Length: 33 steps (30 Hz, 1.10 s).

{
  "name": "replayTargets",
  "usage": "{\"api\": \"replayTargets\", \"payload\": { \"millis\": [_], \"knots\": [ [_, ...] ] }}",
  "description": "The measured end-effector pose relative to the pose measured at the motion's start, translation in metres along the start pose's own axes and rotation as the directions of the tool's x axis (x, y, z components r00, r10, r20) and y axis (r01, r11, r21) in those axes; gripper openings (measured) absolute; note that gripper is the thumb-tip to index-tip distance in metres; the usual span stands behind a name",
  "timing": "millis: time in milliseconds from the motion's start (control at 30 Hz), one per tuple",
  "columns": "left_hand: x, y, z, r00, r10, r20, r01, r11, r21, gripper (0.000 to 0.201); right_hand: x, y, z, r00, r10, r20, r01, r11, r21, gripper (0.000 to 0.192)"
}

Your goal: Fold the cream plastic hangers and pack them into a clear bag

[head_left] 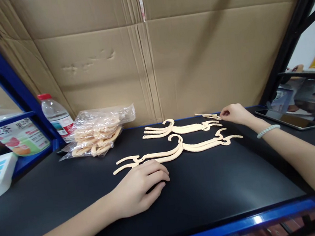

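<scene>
On a black table (212,188) with a blue front edge, two sets of cream-coloured plastic hangers lie flat, one behind the other. The near hangers (178,150) stretch across the middle of the table, and the far hangers (180,128) lie just behind them, close to the cardboard wall (167,55). The left hand (141,187) rests palm down on the table, its fingers loosely curled and held together, the fingertips touching or just beside the left end of the near hangers. The right hand (236,114), with a pale bead bracelet (268,130) on its wrist, reaches to the right end of the far hangers and pinches a small cream piece (211,116) between thumb and forefinger; whether that piece is joined to the hangers cannot be told. To the left lies a clear bag (99,134) of more hangers, beside it a water bottle (57,115) with a red cap. A tablet (286,119) lies at the right.
</scene>
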<state>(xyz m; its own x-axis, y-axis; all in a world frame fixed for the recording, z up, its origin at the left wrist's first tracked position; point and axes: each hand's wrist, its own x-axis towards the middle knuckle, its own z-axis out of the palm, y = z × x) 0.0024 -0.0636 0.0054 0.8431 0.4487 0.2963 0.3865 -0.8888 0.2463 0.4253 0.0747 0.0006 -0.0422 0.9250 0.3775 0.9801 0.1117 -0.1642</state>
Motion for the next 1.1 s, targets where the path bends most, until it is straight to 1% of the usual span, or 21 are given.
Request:
{"api": "replayTargets", "payload": {
  "millis": [100, 167, 233, 267, 300, 333, 367, 433, 500, 533, 600, 667, 733, 800, 833, 900, 967, 1000, 1033, 1100],
  "knots": [
    [0.001, 0.006, 0.000, 1.000, -0.015, -0.018, 0.015, 1.000, -0.016, 0.023, -0.001, -0.007, -0.009, 0.995, 0.007, -0.104, -0.006, 1.000, 0.009, 0.018],
    [0.002, 0.011, 0.000, 0.999, -0.031, -0.037, 0.029, 0.997, -0.077, 0.023, -0.004, -0.020, -0.015, 0.980, 0.023, -0.197, -0.006, 0.996, 0.087, 0.017],
    [0.004, 0.015, 0.003, 0.995, -0.082, -0.052, 0.072, 0.981, -0.182, 0.021, -0.010, -0.045, -0.019, 0.968, 0.053, -0.244, 0.013, 0.965, 0.261, 0.015],
    [0.004, 0.016, 0.005, 0.990, -0.132, -0.057, 0.114, 0.961, -0.254, 0.020, -0.015, -0.061, -0.021, 0.968, 0.070, -0.241, 0.025, 0.928, 0.372, 0.015],
    [0.005, 0.016, 0.007, 0.978, -0.198, -0.058, 0.167, 0.925, -0.341, 0.019, -0.021, -0.080, -0.021, 0.974, 0.063, -0.217, 0.052, 0.870, 0.489, 0.016],
    [0.006, 0.016, 0.009, 0.961, -0.272, -0.052, 0.221, 0.868, -0.444, 0.019, -0.028, -0.100, -0.021, 0.983, 0.027, -0.180, 0.088, 0.797, 0.597, 0.018],
    [0.008, 0.014, 0.011, 0.939, -0.341, -0.040, 0.264, 0.791, -0.552, 0.021, -0.036, -0.121, -0.021, 0.993, -0.029, -0.118, 0.102, 0.725, 0.681, 0.021],
    [0.010, 0.011, 0.015, 0.895, -0.447, -0.010, 0.295, 0.607, -0.738, 0.029, -0.055, -0.159, -0.019, 0.987, -0.155, -0.039, 0.126, 0.611, 0.782, 0.022],
    [0.012, 0.009, 0.016, 0.855, -0.519, 0.004, 0.281, 0.456, -0.845, 0.038, -0.074, -0.187, -0.017, 0.964, -0.266, -0.025, 0.169, 0.534, 0.828, 0.019],
    [0.013, 0.009, 0.016, 0.836, -0.549, 0.005, 0.272, 0.405, -0.873, 0.040, -0.082, -0.197, -0.016, 0.951, -0.310, -0.007, 0.174, 0.514, 0.840, 0.017],
    [0.014, 0.009, 0.016, 0.804, -0.595, 0.009, 0.266, 0.346, -0.900, 0.038, -0.094, -0.209, -0.015, 0.923, -0.381, 0.045, 0.161, 0.491, 0.856, 0.014],
    [0.014, 0.010, 0.015, 0.781, -0.625, 0.016, 0.275, 0.320, -0.907, 0.034, -0.100, -0.214, -0.015, 0.898, -0.430, 0.092, 0.137, 0.472, 0.871, 0.013],
    [0.014, 0.010, 0.015, 0.762, -0.647, 0.028, 0.286, 0.297, -0.911, 0.031, -0.099, -0.213, -0.017, 0.881, -0.460, 0.113, 0.127, 0.459, 0.879, 0.015],
    [0.013, 0.009, 0.015, 0.749, -0.662, 0.033, 0.286, 0.277, -0.917, 0.029, -0.091, -0.205, -0.018, 0.885, -0.457, 0.084, 0.166, 0.480, 0.862, 0.018],
    [0.013, 0.008, 0.014, 0.746, -0.665, 0.032, 0.284, 0.274, -0.919, 0.029, -0.085, -0.198, -0.018, 0.895, -0.444, 0.049, 0.207, 0.510, 0.835, 0.020],
    [0.012, 0.007, 0.014, 0.741, -0.671, 0.020, 0.280, 0.283, -0.917, 0.029, -0.069, -0.177, -0.017, 0.910, -0.411, -0.047, 0.319, 0.623, 0.714, 0.023],
    [0.012, 0.005, 0.013, 0.727, -0.686, 0.009, 0.284, 0.289, -0.914, 0.030, -0.052, -0.151, -0.012, 0.900, -0.422, -0.106, 0.419, 0.776, 0.471, 0.020],
    [0.011, 0.005, 0.012, 0.720, -0.694, 0.005, 0.285, 0.290, -0.913, 0.030, -0.045, -0.138, -0.008, 0.900, -0.425, -0.096, 0.430, 0.832, 0.350, 0.018],
    [0.011, 0.005, 0.012, 0.716, -0.698, 0.001, 0.287, 0.293, -0.912, 0.030, -0.038, -0.126, -0.004, 0.904, -0.423, -0.063, 0.424, 0.866, 0.266, 0.018],
    [0.011, 0.005, 0.011, 0.716, -0.698, -0.010, 0.288, 0.309, -0.907, 0.029, -0.029, -0.108, 0.005, 0.910, -0.415, -0.016, 0.411, 0.895, 0.171, 0.019]
  ]
}}
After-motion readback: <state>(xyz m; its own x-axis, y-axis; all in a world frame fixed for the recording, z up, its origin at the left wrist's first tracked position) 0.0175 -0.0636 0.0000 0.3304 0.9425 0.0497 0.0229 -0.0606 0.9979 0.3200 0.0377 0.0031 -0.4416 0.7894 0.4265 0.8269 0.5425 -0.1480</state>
